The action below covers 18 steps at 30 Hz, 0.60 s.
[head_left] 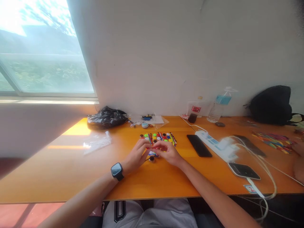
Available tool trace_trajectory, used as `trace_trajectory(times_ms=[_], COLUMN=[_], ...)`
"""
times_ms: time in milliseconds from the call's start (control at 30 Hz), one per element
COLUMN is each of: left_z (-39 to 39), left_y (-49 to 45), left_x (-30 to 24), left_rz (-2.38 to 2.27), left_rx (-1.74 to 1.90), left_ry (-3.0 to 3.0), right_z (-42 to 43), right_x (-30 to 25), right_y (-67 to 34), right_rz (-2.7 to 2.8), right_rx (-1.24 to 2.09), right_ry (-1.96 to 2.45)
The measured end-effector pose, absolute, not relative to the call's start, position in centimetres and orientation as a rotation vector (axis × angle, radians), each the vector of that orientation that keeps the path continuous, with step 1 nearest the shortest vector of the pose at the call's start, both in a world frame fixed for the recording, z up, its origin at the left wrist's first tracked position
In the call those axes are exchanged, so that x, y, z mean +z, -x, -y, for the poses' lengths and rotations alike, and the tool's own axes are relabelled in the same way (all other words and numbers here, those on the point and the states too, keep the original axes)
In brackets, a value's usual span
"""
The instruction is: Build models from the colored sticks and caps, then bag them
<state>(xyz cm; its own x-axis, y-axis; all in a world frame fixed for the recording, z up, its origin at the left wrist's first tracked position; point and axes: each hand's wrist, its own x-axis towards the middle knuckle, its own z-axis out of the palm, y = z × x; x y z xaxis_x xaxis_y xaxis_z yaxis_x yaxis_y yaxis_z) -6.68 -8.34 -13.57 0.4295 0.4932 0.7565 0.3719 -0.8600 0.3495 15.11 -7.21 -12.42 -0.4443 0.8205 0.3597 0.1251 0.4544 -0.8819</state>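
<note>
Orange wood surface (59, 177), both hands working near the middle, closer to the near edge than the far one. Left hand (137, 155) and right hand (169, 153) meet fingertip to fingertip. Fingers of both are drawn together, pinched on a small piece (152, 153) with blue, white and red on it; finer detail is too small to tell. Dark round disc (152, 158) lies on the surface just below the pinch. Smartwatch (117, 171) on the left wrist.

Just beyond the hands, toward the far edge: a tight cluster of coloured pieces (158, 137), round caps and thin sticks. Behind that, a clear packet (149, 119) holding more bits.

Right of the hands: black phone (199, 145), then a white power strip (212, 143) with cables, then a second phone (243, 171) near the near edge. Water bottle (217, 109) and black bag (272, 104) sit at the far edge by the wall. Black plastic bag (106, 117) at the far left corner, clear plastic sheet (97, 142) near it. Another person's hand (299, 158) at the right edge, next to loose coloured sticks (273, 139).
</note>
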Motion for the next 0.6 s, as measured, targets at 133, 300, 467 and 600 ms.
trace_trajectory(times_ms=[133,300,467,600], left_z=[8.32,8.43,8.45,8.21], left_y=[6.66,6.65,6.66,6.73], left_x=[-13.39,-13.23,-13.24,-13.07], left_rz=[-0.773,-0.759,-0.776,-0.824], left_rx=[1.430,1.449,1.505,1.588], left_ry=[-2.552,-2.540,-2.492,-2.426], right_z=[6.92,7.08,7.31,7.04], right_x=[-12.85,-12.72,-12.10,-12.21], right_y=[-15.09,-15.07,-15.17,-15.35], right_rz=[1.792,1.741,1.619,1.494], right_rx=[1.010,1.006,1.044,1.147], right_ry=[0.820,0.842,0.775,0.719])
